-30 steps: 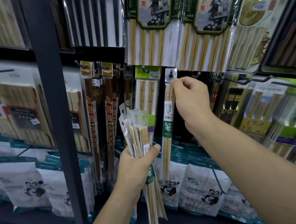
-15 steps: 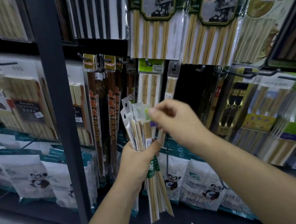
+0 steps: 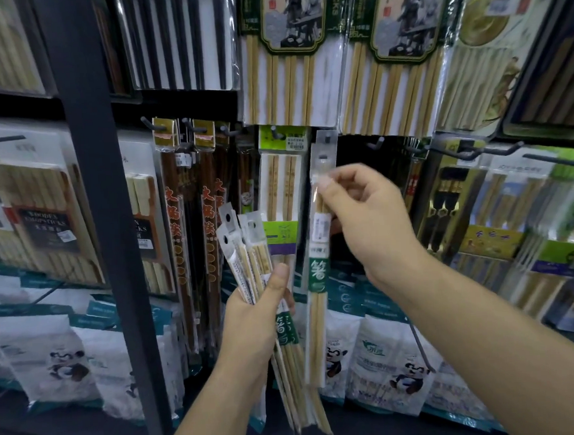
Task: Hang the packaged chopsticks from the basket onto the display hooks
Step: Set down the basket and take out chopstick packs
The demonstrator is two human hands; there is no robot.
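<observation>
Chopstick packet [image 3: 317, 275] is pinched near its top by fingers [image 3: 325, 182] of right hand [image 3: 369, 219]; packet bundle [image 3: 247, 256] is gripped by left hand [image 3: 251, 322].

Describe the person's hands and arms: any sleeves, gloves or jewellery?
Both the left hand and right hand are bare: no gloves, rings or watch visible. The forearms are bare too, with no sleeve in view. Nails that show are short, unpainted.
</observation>
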